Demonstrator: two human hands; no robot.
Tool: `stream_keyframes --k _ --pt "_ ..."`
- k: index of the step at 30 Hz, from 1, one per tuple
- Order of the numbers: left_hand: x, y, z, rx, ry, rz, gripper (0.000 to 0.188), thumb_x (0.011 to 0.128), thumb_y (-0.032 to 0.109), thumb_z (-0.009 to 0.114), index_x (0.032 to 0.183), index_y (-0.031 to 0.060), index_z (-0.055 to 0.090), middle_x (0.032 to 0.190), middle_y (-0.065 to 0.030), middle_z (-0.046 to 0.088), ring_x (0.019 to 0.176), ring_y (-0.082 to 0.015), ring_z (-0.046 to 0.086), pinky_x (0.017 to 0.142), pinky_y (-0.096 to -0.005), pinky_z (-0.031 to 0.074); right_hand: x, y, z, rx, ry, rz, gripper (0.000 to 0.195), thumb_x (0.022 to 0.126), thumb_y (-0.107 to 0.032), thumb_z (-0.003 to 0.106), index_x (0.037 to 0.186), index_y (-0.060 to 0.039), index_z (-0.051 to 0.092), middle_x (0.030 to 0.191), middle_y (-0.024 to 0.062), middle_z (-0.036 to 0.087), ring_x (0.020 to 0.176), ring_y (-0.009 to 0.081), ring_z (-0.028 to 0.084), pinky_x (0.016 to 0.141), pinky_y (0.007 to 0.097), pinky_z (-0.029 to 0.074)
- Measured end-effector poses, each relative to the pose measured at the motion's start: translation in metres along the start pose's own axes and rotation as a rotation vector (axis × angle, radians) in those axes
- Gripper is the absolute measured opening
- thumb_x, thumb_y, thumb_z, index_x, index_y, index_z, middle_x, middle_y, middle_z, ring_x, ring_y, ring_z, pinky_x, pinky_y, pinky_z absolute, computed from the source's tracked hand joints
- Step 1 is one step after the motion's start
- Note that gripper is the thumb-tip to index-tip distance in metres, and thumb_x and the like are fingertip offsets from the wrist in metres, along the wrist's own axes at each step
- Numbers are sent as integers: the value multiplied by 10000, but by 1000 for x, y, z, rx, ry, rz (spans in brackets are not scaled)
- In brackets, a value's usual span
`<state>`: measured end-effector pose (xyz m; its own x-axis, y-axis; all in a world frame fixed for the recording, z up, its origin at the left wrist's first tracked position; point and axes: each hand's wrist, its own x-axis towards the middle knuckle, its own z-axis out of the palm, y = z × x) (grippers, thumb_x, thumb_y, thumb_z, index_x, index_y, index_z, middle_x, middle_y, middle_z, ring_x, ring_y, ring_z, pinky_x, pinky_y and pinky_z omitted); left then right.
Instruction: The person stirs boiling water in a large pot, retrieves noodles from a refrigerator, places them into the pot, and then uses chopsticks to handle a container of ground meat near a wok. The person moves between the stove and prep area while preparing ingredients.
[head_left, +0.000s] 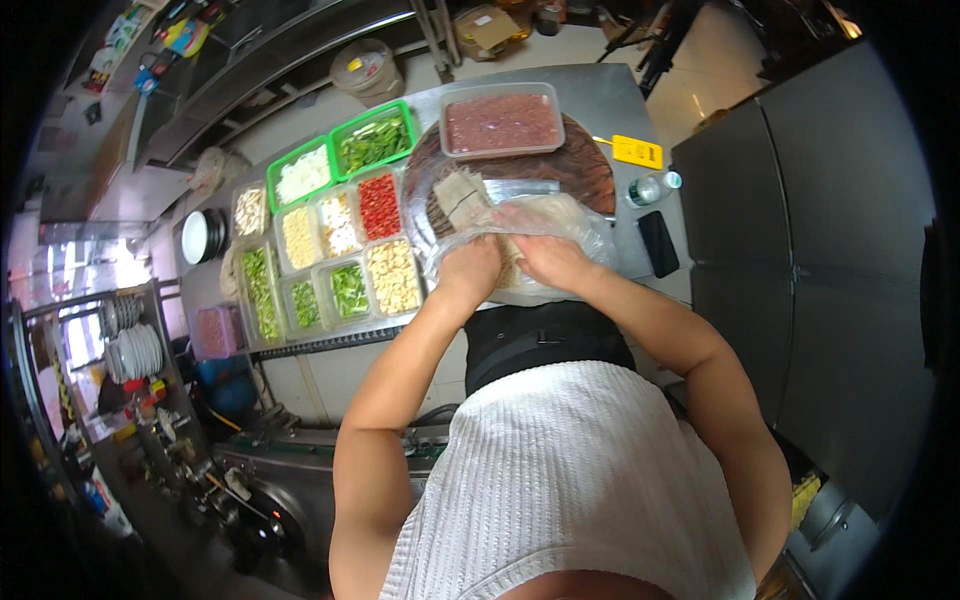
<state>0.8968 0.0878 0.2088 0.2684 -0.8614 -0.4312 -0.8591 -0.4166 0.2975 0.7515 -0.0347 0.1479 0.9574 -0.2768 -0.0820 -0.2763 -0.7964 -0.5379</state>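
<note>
A clear plastic bag (577, 225) with pale, grainy contents lies across the near edge of a round wooden chopping board (592, 176). At the bag's left side is my left hand (471, 266), its fingers curled at the plastic. My right hand (551, 257) rests over the bag's middle, fingers pointing left; its fingertips are partly hidden. Just beyond the hands are a folded cloth (463, 196) and a flat metal blade (525, 187), both on the board. A plastic tub of raw minced meat (502, 124) stands at the board's far side.
Left of the board are plastic tubs of chopped greens (349, 291), peeled garlic (393, 276) and chopped red chili (379, 206), plus green baskets (371, 142). To the right lie a water bottle (651, 188), a phone (658, 244) and a yellow tag (637, 151). A steel cabinet (840, 225) stands beyond.
</note>
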Motion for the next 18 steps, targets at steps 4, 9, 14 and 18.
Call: stream_keyframes --k 4,9,14,18 --pt "14 -5 21 -92 183 -39 272 890 164 716 1108 10 666 1101 -249 747 948 -415 762 806 -526 605 15 19 0 2 -93 30 597 816 -185 804 1369 -71 609 1201 226 728 1135 426 689 972 519 560" --pt "16 22 53 -15 426 66 322 914 130 616 1183 -46 650 1305 -258 628 1104 -355 707 862 -459 616 10 7 -36 -105 -86 93 331 793 -209 764 1088 -65 721 1079 175 752 1010 401 709 904 515 558" --pt "-11 31 33 -368 322 113 377 840 209 740 1152 3 694 1121 -240 728 1000 -376 740 870 -478 596 -17 3 -86 73 -124 45 342 754 -181 749 1070 -51 751 1054 209 745 1014 431 686 886 510 543" --pt "4 27 44 -375 223 150 424 786 229 795 1150 32 703 1055 -242 748 967 -399 741 875 -482 591 -29 -2 -99 -41 -231 98 434 760 -154 740 1174 -27 714 1082 259 728 1070 467 661 945 502 522"
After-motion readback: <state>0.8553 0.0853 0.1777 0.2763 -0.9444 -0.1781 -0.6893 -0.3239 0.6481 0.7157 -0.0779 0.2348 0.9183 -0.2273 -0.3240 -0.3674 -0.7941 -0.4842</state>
